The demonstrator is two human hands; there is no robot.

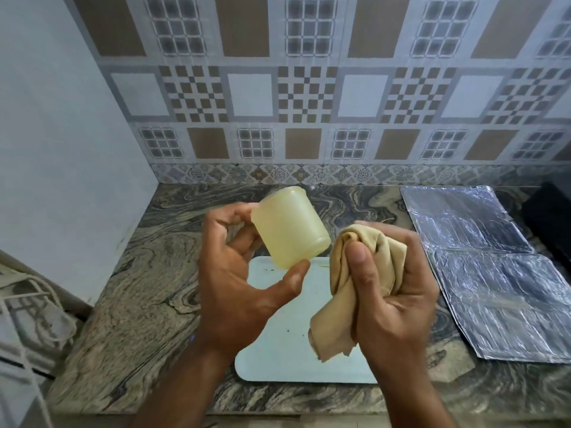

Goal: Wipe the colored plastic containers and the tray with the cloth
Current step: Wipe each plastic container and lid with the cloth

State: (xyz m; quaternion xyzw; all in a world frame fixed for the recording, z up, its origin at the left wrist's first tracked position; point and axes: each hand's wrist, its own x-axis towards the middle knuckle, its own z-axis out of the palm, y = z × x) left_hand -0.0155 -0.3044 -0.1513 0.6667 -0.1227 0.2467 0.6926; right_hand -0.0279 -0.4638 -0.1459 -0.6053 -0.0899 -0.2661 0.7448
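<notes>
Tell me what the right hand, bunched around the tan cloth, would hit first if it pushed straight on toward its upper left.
Most likely the pale yellow plastic container held tilted in the left hand. The right hand grips the tan cloth, whose bunched top sits just beside the container's lower end. Depth between them is unclear from one view.

a marbled stone surface (148, 304) (swirled grey and tan) runs up to the tiled wall. a pale tray (278, 350) lies flat on it, with crinkled foil sheets (482, 273) spread well apart to the right.
</notes>
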